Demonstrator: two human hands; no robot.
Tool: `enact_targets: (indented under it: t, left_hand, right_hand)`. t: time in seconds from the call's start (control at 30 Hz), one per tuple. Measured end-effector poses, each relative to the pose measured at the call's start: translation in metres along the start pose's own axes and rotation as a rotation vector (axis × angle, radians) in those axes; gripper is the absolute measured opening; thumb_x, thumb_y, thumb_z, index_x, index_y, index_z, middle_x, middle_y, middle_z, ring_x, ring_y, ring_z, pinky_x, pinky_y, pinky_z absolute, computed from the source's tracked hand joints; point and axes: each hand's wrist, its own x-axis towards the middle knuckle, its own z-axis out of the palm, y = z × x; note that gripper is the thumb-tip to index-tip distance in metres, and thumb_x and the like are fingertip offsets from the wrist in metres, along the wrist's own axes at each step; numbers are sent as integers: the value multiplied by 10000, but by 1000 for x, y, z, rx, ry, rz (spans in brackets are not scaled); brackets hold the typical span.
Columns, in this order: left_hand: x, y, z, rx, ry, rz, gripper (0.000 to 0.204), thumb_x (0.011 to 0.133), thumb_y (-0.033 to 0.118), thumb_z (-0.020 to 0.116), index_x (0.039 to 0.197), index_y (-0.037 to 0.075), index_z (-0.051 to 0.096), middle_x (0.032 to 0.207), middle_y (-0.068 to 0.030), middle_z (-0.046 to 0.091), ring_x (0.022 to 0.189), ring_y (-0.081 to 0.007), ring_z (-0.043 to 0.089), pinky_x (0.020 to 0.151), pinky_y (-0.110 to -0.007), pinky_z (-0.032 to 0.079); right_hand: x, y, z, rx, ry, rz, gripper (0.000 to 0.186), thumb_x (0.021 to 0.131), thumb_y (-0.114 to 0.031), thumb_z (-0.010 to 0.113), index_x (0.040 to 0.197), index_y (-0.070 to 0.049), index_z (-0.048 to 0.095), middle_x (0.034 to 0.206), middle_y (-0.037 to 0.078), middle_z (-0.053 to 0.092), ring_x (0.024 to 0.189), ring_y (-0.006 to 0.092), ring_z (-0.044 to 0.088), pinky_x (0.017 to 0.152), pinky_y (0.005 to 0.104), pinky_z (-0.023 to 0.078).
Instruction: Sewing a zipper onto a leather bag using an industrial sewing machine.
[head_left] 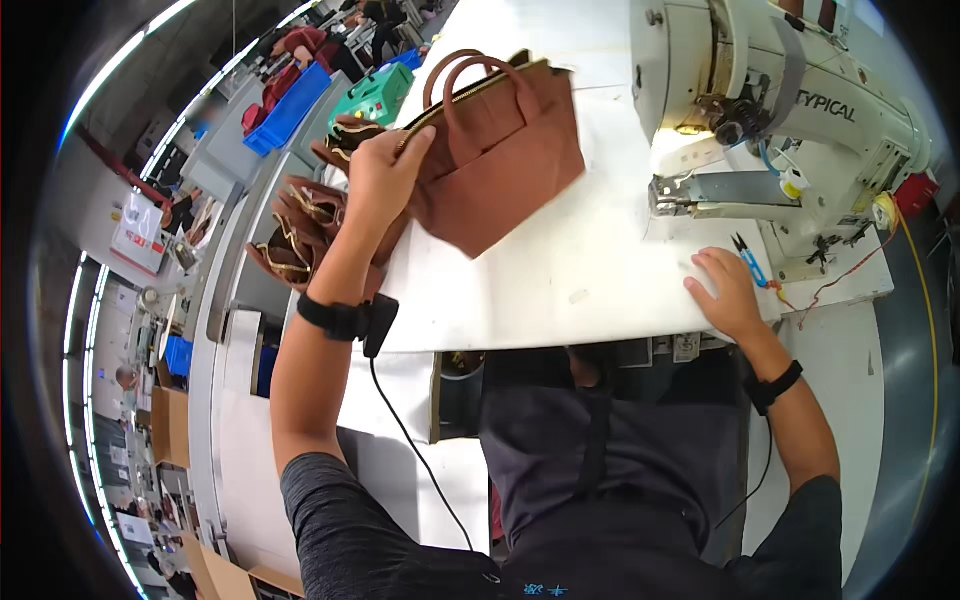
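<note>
My left hand (389, 165) grips the zipped top edge of a brown handbag (505, 175) with two upright handles, which is over the white worktable (520, 300). More brown bags (300, 230) with gold zippers are piled just left of it, partly hidden by my left arm. At the right, my right hand (725, 290) rests on the table with its fingers apart and slightly curved, holding nothing. Small blue thread snips (750, 262) lie just beside its fingertips.
An industrial sewing machine (830, 150) stands at the right, with a red thread spool (915, 192) beside it. Beyond the bags at the back left are a green case (365, 100) and a blue bin (285, 110). Other people (300, 45) work in the background.
</note>
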Motion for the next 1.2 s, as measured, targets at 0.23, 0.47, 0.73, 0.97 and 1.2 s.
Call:
enact_targets:
  t: [0.23,0.47,0.73,0.97,1.2]
  left_hand:
    - [77,-34,86,320,-93,110,416,972,354,628,852,-31,731,854,-285,693,863,-483,675,807,-551,535]
    - [226,-73,76,422,89,1,372,954,341,660,988,-21,743,984,-283,722,969,-474,693,851,-537,554]
    - [324,-103,67,401,375,-186,409,997,369,591,1076,-2,744,1093,-270,728,1061,-445,698,917,-516,554]
    - [364,-143,69,406,296,-297,429,971,387,628,1171,19,718,1182,-255,712,1132,-431,678,955,-500,546]
    - [371,-205,91,522,-106,-322,497,891,400,693,1154,-20,731,1167,-262,718,1119,-405,693,957,-444,548]
  right_hand:
    - [5,-10,-2,-20,68,10,322,830,-193,780,1086,-28,674,1169,133,651,1084,336,617,936,441,471]
    - [12,-14,-6,-15,32,37,298,831,-161,746,1095,-40,678,1165,121,649,1078,322,620,937,431,467]
    - [16,-12,-4,-41,-18,54,338,806,-144,756,1116,-45,665,1172,122,647,1098,312,617,950,427,461]
    - [22,-14,-8,-39,-80,121,364,787,-154,754,1120,-48,653,1195,123,636,1129,319,603,978,439,444]
    - [21,-7,-1,-93,-120,134,350,761,-178,764,1053,-21,648,1070,134,606,1039,340,586,945,454,437]
